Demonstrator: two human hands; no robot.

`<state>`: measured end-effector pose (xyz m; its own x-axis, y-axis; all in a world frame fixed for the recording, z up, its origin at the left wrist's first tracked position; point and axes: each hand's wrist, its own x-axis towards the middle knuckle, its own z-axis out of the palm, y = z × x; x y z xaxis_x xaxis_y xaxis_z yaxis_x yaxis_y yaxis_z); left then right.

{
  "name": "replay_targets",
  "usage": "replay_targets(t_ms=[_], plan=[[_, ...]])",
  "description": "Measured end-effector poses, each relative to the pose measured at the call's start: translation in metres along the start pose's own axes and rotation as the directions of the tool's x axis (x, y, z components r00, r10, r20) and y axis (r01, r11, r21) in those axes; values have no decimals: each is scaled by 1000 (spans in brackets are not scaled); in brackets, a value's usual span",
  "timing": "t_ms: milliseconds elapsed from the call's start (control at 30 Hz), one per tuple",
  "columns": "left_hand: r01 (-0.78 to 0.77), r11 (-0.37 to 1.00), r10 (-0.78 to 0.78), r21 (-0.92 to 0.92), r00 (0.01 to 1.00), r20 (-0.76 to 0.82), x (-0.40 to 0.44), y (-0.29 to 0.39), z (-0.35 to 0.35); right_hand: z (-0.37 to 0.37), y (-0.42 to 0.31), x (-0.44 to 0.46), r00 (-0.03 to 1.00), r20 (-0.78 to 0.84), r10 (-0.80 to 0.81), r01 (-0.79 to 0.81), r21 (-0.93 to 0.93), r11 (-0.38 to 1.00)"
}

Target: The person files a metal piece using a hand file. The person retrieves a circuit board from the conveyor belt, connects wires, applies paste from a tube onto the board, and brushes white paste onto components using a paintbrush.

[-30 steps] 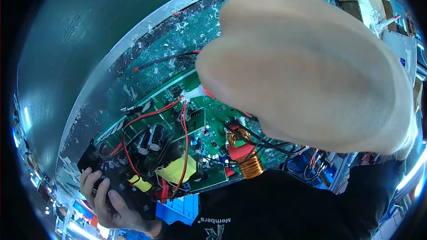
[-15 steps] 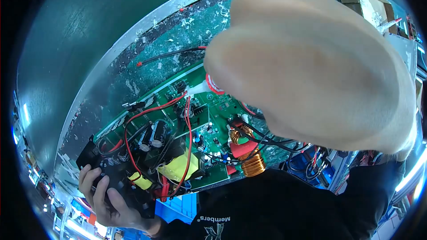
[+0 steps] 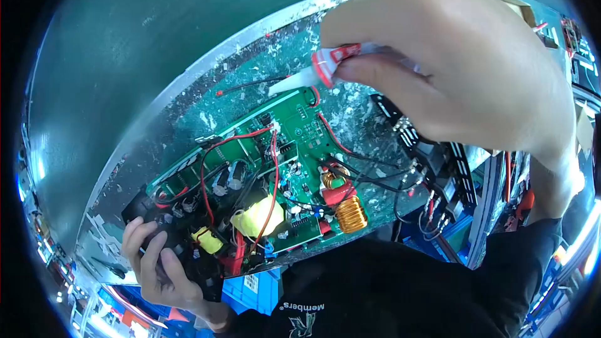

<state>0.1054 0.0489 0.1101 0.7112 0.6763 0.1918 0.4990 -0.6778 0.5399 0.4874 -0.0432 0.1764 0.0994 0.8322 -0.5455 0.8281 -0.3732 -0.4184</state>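
White-tipped, the tube point(image 3: 324, 67) pinched in right fingers point(image 3: 375, 72) points along the board point(image 3: 287, 107) to the counter's point(image 3: 250, 62) left end, left fingers point(image 3: 153, 251) curled on a black part point(image 3: 134, 205).

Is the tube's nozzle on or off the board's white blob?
Off. The right hand holds the nozzle clear of the white blob; green board shows between them.

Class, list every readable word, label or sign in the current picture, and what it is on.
"Members", upside down, on the black shirt.
Shirt's emblem below it: unreadable.
Tube: lettering too blurred to read.
Green circuit board: print too small to read.
Blue bin: label too small to read.
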Motion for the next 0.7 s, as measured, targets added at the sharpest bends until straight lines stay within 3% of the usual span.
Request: replay_targets(t_ms=[167,233,267,300,367,433,467,500,600,700], plan=[[-40,990,31,-136,997,-65,2,0,5,-13,-16,-50,993,-97,64,-66,-20,998],[-58,987,51,-150,998,-45,1,-2,4,-8,-7,-81,936,-349,44,-18,79,997],[-39,989,28,-140,996,-79,1,-2,6,25,25,-85,782,-614,-111,235,125,964],[-21,990,5,-137,993,-114,1,-3,9,31,30,-102,719,-680,-141,190,-2,982],[-8,984,-5,-177,997,-71,2,-6,9,41,37,-137,770,-636,46,37,117,992],[-26,979,9,-201,997,-83,3,-5,10,71,41,-165,663,-717,215,-32,260,965],[-36,985,27,-168,998,-57,4,0,7,76,42,-182,722,-603,338,-168,320,932],[-55,983,43,-176,997,-68,3,1,8,89,42,-188,702,-586,405,-232,350,908],[6,979,-18,-204,998,-55,3,-4,8,120,47,-193,723,-565,399,-192,390,901],[-12,988,0,-155,997,-79,4,1,9,136,48,-190,681,-615,399,-145,421,895]])
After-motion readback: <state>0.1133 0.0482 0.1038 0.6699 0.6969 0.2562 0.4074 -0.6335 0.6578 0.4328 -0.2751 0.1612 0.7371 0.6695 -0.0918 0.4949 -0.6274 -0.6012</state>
